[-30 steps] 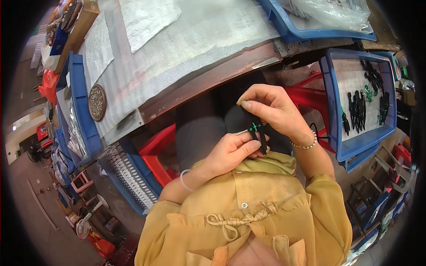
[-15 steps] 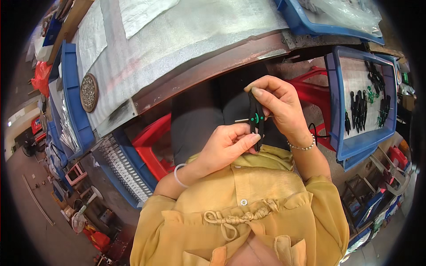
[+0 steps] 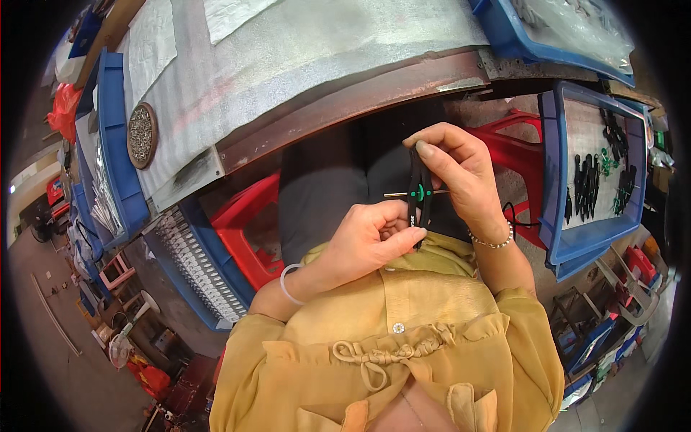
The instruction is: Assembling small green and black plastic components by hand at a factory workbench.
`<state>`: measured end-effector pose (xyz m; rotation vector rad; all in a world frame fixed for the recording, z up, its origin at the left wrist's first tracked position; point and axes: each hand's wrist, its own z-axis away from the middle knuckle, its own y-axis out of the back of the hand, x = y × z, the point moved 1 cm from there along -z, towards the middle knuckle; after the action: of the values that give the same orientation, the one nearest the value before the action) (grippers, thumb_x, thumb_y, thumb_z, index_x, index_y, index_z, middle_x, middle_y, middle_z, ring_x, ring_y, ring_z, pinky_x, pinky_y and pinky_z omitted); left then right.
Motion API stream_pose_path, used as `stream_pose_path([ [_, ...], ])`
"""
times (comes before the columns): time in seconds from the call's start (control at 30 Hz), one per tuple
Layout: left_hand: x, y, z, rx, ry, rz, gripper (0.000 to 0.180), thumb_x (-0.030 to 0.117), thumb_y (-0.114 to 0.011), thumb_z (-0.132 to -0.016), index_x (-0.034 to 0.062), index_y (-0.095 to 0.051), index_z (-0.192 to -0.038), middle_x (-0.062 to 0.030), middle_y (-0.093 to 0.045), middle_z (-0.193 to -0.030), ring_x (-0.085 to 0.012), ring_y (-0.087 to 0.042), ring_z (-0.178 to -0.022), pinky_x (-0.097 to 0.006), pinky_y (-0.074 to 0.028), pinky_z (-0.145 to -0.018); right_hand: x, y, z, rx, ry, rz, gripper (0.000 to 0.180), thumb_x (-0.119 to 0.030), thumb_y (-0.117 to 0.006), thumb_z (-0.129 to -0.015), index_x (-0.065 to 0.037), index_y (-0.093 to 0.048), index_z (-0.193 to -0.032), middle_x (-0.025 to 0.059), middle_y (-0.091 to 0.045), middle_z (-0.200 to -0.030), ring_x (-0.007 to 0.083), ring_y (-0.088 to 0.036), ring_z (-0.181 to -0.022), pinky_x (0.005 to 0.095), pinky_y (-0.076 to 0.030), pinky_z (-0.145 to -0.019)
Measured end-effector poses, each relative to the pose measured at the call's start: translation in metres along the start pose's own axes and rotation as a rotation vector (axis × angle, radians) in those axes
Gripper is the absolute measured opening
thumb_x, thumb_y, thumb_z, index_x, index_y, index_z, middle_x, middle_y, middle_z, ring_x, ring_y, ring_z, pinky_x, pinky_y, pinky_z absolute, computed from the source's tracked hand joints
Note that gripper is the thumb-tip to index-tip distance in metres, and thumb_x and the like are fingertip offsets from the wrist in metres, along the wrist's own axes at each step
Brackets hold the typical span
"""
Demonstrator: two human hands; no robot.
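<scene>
Between my two hands, above my lap, a slim black clamp-like tool [image 3: 419, 189] with green parts at its middle stands almost upright. A thin metal rod [image 3: 395, 195] crosses it and sticks out on both sides. My right hand [image 3: 462, 169] pinches the upper end between thumb and fingers. Lower down, the bent fingers and thumb of my left hand [image 3: 374, 234] close on the bottom end. The fingers partly hide both ends, and I cannot make out the tool's exact kind.
A blue crate [image 3: 553, 169] at the right holds several similar black tools and green pieces. The worktable [image 3: 302, 65] carries a round dish [image 3: 142, 135] of small metal parts. A blue tray [image 3: 216, 253] with rows of pale parts sits lower left, near a red stool [image 3: 248, 230].
The view has shifted slightly. My left thumb has slid a little down along the lower end of the tool; both hands still hold it.
</scene>
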<state>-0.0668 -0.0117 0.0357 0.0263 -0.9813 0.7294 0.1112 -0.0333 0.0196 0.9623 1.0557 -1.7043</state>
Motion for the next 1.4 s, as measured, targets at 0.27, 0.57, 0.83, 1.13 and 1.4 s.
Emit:
stream_pose_path([
  [0.27, 0.000, 0.005, 0.001, -0.029, 0.028, 0.052, 0.015, 0.009, -0.060, -0.091, -0.0023, -0.062, -0.100, -0.0028, -0.063, -0.088, -0.0070, -0.059, -0.079, -0.022, -0.049, -0.071, 0.003, -0.001, -0.001, -0.023, -0.030, -0.025, 0.015, -0.015, -0.060, -0.091, -0.002, -0.064, -0.098, -0.0027, -0.059, -0.074, 0.0022, -0.046, -0.056, 0.0179, -0.037, -0.049],
  [0.57, -0.001, 0.006, 0.001, 0.054, 0.033, 0.062, 0.017, 0.008, -0.062, -0.089, -0.0036, -0.061, -0.101, -0.0036, -0.063, -0.087, -0.0084, -0.060, -0.076, -0.023, -0.051, -0.069, 0.005, -0.001, 0.001, 0.022, 0.023, 0.017, 0.015, -0.015, -0.060, -0.091, -0.003, -0.064, -0.099, -0.0035, -0.058, -0.074, 0.0017, -0.047, -0.056, 0.0174, -0.037, -0.049],
  [0.83, -0.004, 0.009, 0.001, 0.098, 0.021, 0.022, 0.018, 0.008, -0.064, -0.088, -0.0046, -0.061, -0.102, -0.0051, -0.064, -0.089, -0.0094, -0.061, -0.078, -0.023, -0.052, -0.068, 0.009, -0.002, 0.002, 0.060, 0.042, -0.012, 0.016, -0.016, -0.061, -0.091, -0.003, -0.064, -0.099, -0.0042, -0.058, -0.074, 0.0014, -0.047, -0.056, 0.0174, -0.037, -0.049],
  [1.13, -0.003, 0.011, -0.001, 0.093, 0.030, 0.079, 0.018, 0.009, -0.063, -0.089, -0.0039, -0.062, -0.101, -0.0045, -0.064, -0.090, -0.0085, -0.060, -0.077, -0.022, -0.050, -0.067, 0.009, -0.002, 0.000, 0.061, 0.023, -0.036, 0.017, -0.017, -0.061, -0.090, -0.002, -0.064, -0.099, -0.0038, -0.057, -0.072, 0.0016, -0.046, -0.055, 0.0176, -0.037, -0.049],
  [1.4, -0.003, 0.008, -0.003, 0.113, 0.030, 0.170, 0.017, 0.013, -0.064, -0.090, -0.0033, -0.060, -0.092, 0.0000, -0.059, -0.075, -0.0044, -0.055, -0.066, -0.020, -0.048, -0.062, 0.017, -0.002, -0.004, 0.052, -0.020, -0.133, 0.017, -0.014, -0.059, -0.091, -0.001, -0.064, -0.099, -0.0040, -0.055, -0.070, 0.0012, -0.045, -0.053, 0.0158, -0.036, -0.047],
])
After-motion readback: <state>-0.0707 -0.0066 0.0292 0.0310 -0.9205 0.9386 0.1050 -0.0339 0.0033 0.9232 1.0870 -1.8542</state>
